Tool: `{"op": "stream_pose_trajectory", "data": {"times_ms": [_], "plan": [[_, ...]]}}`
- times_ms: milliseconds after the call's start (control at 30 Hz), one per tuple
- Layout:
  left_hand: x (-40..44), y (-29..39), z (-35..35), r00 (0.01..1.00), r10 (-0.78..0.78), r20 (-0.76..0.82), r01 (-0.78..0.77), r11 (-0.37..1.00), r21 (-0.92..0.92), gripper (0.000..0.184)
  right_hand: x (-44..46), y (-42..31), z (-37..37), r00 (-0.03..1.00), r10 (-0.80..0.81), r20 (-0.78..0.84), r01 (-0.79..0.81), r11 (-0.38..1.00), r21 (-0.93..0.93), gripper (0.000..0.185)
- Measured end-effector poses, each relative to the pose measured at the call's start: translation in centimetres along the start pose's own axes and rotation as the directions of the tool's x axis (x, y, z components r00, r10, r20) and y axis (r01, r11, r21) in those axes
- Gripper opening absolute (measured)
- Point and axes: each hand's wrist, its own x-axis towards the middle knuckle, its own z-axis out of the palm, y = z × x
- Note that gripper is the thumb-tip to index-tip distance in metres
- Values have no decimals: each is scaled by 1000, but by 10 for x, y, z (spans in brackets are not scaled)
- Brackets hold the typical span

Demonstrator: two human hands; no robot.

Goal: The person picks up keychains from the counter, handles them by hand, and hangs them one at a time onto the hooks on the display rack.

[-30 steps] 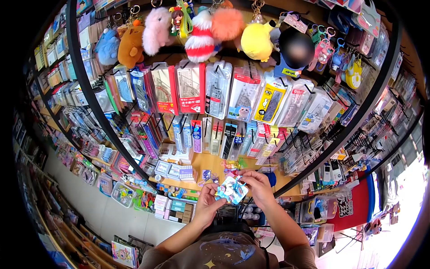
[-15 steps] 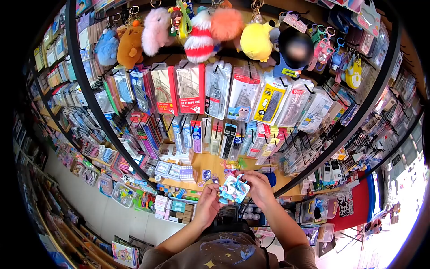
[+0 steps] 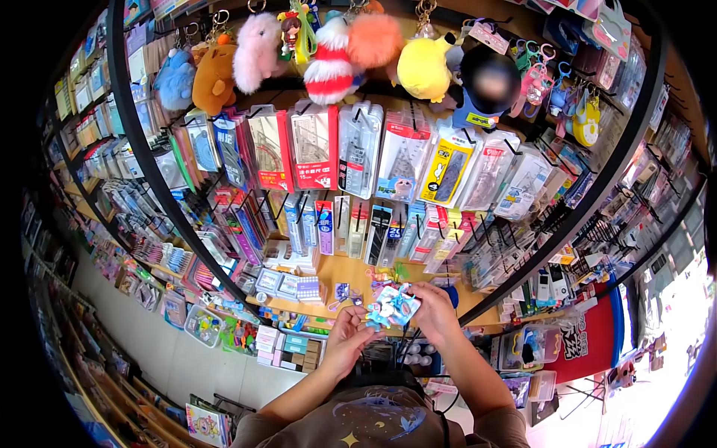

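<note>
A small light-blue and white cartoon trinket, squarish with a pink patch, is held up in front of my chest; its exact kind is hard to make out. My right hand pinches its upper right edge between thumb and fingers. At its lower left, my left hand has its fingertips closed on a dangling blue part. Just beyond, on the wooden shelf, lie a few small colourful charms.
Packaged ruler sets hang on hooks ahead, beneath a row of plush keychains. Black metal posts slant down on both sides. Small boxes are stacked low at left. A red banner stands at right.
The trinket has turned slightly in my hands and shifted a little up and right, showing a pink patch. My left fingers have moved along its lower left side.
</note>
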Motion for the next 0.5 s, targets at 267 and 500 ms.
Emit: {"op": "stream_pose_trajectory", "data": {"times_ms": [267,500], "plan": [[2,-1,-3,1000,-14,-19,15,997,72,27,0,2,-1,1000,-6,-7,6,1000,18,9],[4,2,2,999,-7,-42,11,994,105,25,1,-1,1,1000,-21,8,20,1000,11,11]]}}
